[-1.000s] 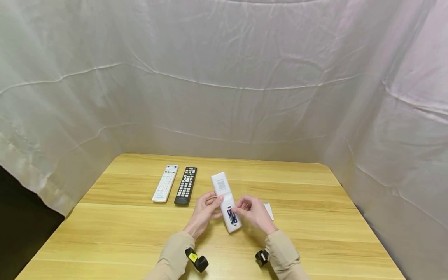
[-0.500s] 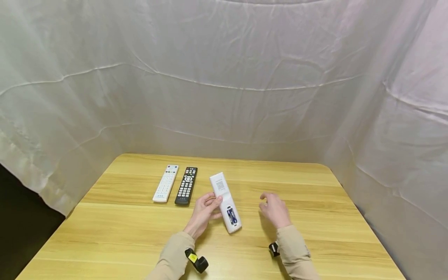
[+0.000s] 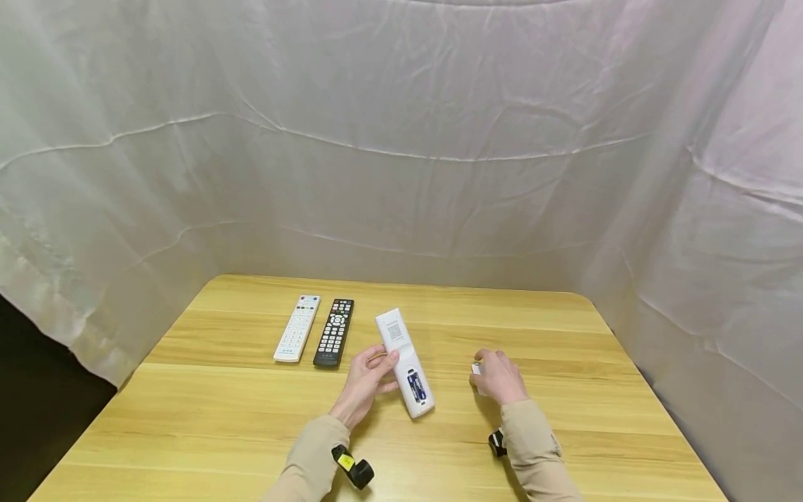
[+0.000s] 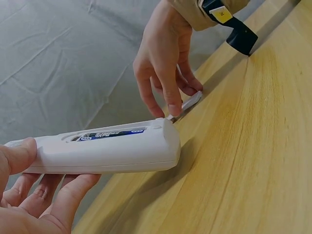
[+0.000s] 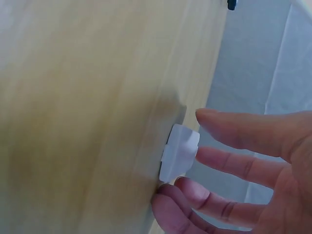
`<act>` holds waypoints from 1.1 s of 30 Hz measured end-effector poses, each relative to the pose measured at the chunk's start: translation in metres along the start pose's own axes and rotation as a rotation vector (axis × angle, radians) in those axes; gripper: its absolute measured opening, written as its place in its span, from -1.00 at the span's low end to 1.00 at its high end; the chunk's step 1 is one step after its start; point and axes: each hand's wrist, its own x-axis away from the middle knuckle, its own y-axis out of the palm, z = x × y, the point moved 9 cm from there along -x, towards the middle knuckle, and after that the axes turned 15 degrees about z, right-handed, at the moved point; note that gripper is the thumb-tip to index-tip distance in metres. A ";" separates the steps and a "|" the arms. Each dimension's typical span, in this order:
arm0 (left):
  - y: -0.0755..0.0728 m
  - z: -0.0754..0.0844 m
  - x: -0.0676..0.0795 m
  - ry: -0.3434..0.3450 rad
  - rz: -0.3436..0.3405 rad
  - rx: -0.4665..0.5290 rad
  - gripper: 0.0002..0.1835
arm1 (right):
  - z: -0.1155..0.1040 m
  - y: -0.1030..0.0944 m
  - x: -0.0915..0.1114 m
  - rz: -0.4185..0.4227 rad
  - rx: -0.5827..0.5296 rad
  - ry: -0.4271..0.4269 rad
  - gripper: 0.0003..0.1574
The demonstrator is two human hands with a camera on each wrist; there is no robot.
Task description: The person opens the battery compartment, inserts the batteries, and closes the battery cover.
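Observation:
A white remote control (image 3: pixel 406 369), back side up, lies in my left hand (image 3: pixel 366 380), gripped between thumb and fingers. Its battery bay is uncovered, with blue batteries (image 4: pixel 112 134) inside. In the left wrist view the remote is held above the table. To the right, my right hand (image 3: pixel 500 376) reaches down over a small white battery cover (image 5: pixel 179 153) at the tabletop. The right wrist view has the cover between the thumb and the other fingers. Fingertips (image 5: pixel 168 195) are right at its lower end, while a gap shows between the thumb and its upper end.
A white remote (image 3: pixel 297 329) and a black remote (image 3: pixel 334 333) lie button side up, side by side, left of my left hand on the wooden table (image 3: pixel 188 418). A grey curtain (image 3: pixel 401 195) surrounds the table's back and sides.
My right hand has left the battery bay and moved right, then lowered its fingers around the battery cover. My left hand and the remote have hardly moved.

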 end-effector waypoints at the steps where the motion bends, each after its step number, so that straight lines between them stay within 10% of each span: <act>1: 0.000 0.000 0.000 -0.001 0.000 0.000 -0.48 | 0.000 0.000 0.000 -0.001 0.001 -0.005 -0.41; 33: 0.000 -0.003 -0.002 -0.019 -0.003 -0.002 -0.46 | -0.006 0.002 -0.001 0.031 -0.119 -0.058 -0.58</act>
